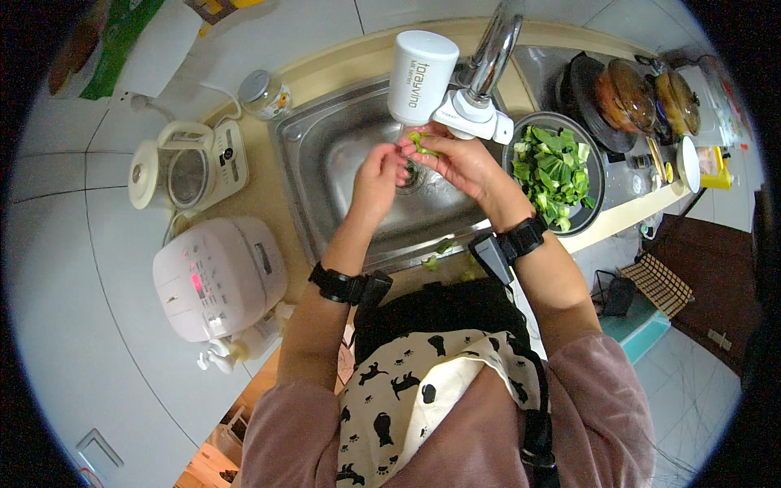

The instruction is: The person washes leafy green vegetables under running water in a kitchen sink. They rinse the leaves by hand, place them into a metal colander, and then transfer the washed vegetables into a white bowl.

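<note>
My right hand [460,163] pinches a small green leafy vegetable piece [420,144] beneath the white faucet-mounted water filter [423,78]. Close by on the left, my left hand [377,178] has loosely curled fingers, slightly blurred, with nothing visible in them. Both hands are over the stainless steel sink [332,158], and water wets the basin around the drain [410,182]. Right of the sink, a round colander-like bowl [601,177] holds cut leafy greens [552,174]. A few green scraps [431,263] lie at the sink's front edge.
The chrome faucet [495,49] rises behind the filter. On the left stand a lidded glass jar [263,94], an electric kettle [183,165] on its base and a white rice cooker [219,274]. Lidded pots [625,97] and a white bowl [688,165] are at the right.
</note>
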{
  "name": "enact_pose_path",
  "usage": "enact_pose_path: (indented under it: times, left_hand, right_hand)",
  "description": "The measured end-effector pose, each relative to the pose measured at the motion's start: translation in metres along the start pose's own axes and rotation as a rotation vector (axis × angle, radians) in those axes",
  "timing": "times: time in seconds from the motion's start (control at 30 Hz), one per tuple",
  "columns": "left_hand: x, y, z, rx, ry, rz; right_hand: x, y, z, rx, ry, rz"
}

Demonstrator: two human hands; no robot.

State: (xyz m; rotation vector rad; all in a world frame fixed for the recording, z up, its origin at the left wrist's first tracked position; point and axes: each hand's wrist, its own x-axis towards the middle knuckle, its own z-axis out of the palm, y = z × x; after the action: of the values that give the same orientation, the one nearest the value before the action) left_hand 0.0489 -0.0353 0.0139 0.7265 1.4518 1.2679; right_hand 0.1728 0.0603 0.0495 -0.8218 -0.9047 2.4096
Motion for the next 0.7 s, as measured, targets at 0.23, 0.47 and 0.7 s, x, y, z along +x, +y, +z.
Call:
enact_pose_path:
  times: [0.23, 0.47, 0.7]
  left_hand:
    - [0.005, 0.025, 0.085, -0.054, -0.142, 0.189]
    - [0.013, 0.033, 0.170, 0.294, -0.340, 0.580]
    - [0.025, 0.032, 0.209, 0.628, -0.375, 0.890]
  right_hand:
    - [-0.074, -0.022, -0.023, -0.247, 0.341, -0.230]
    - [-0.150, -0.051, -0.068, -0.040, 0.562, -0.330]
    - [-0.160, -0.047, -0.104, -0.167, 0.694, -0.364]
